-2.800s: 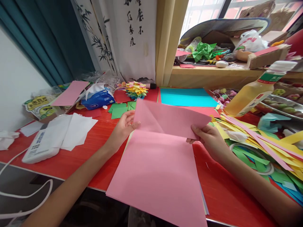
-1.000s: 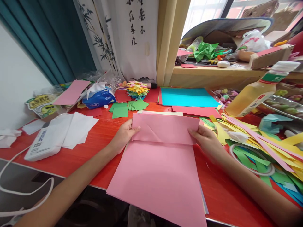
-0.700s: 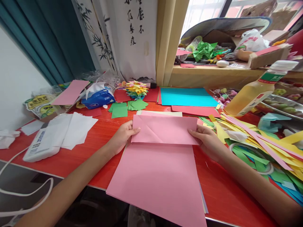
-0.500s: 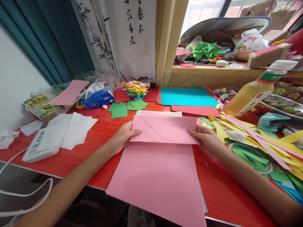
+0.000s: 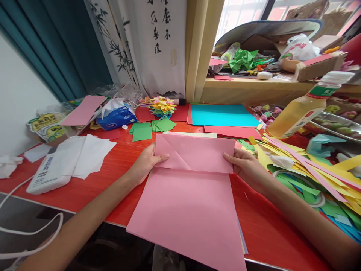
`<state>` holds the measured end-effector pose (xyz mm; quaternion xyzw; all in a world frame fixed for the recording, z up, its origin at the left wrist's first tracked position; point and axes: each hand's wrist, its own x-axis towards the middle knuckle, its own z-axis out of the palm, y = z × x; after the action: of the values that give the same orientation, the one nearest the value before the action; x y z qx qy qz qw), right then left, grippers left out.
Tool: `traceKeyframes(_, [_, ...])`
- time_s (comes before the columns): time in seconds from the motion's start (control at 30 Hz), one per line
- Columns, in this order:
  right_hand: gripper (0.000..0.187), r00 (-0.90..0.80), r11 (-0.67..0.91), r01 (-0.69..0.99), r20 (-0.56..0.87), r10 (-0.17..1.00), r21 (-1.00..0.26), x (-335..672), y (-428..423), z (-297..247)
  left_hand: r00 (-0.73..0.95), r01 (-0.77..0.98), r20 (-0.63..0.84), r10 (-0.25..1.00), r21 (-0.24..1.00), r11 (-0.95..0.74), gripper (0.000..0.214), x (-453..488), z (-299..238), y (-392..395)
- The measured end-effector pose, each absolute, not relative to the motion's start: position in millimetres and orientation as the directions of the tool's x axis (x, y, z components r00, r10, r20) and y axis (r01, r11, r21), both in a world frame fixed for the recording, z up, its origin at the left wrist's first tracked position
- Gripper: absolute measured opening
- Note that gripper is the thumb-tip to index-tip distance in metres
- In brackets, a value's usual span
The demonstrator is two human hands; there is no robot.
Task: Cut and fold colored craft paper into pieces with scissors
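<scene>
A rectangular piece of pink paper (image 5: 194,152), with a diagonal crease on its left half, is stretched between my two hands. My left hand (image 5: 148,160) pinches its left end, thumb on top and fingers hidden behind. At the right end, my right hand (image 5: 244,165) grips it the same way. Below and partly under it lies a stack of large pink sheets (image 5: 188,214), jutting over the table's front edge. Edges of other coloured sheets show along the stack's right side.
Cut strips (image 5: 316,165) and a tape ring (image 5: 318,199) crowd the right. A juice bottle (image 5: 301,109) stands behind them. Blue sheets (image 5: 222,114), green squares (image 5: 142,133) and a tissue pack (image 5: 115,114) lie at the back. A white box (image 5: 52,171) sits left.
The held pink paper has shifted slightly left and tilted a little, its right end lower. Both hands keep their grip, and the stack underneath stays put.
</scene>
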<state>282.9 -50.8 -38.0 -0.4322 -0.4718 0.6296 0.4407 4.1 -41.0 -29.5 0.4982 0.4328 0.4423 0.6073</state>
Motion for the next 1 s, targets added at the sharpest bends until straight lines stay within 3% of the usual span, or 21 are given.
traceKeyframes(0.27, [0.024, -0.235, -0.168, -0.124, -0.136, 0.962, -0.978, 283, -51, -38, 0.242, -0.129, -0.076, 0.967, 0.986, 0.11, 0.036, 3, -31, -40])
traceKeyframes(0.4, [0.019, -0.223, -0.104, -0.126, -0.074, 0.972, -0.987, 283, -52, -37, 0.222, -0.113, -0.074, 0.972, 0.988, 0.102, 0.028, 1, -30, -39])
traceKeyframes(0.6, [0.012, -0.166, 0.085, -0.152, 0.11, 0.98, -0.985, 284, -53, -32, 0.199, -0.011, 0.122, 0.972, 0.992, -0.123, 0.01, -3, -24, -41])
traceKeyframes(0.8, [0.035, -0.185, -0.1, -0.316, -0.042, 0.982, -0.943, 282, -54, -23, 0.172, 0.052, 0.232, 0.957, 0.968, -0.244, 0.019, 0, -22, -46])
traceKeyframes(0.93, [0.047, -0.16, -0.174, -0.17, -0.147, 0.976, -0.97, 281, -54, -28, 0.194, 0.13, 0.268, 0.944, 0.946, -0.296, 0.016, 3, -21, -48])
traceKeyframes(1.0, [0.043, -0.213, -0.171, -0.122, -0.142, 0.967, -0.978, 280, -54, -32, 0.157, 0.114, 0.219, 0.963, 0.965, -0.238, 0.013, 3, -21, -46])
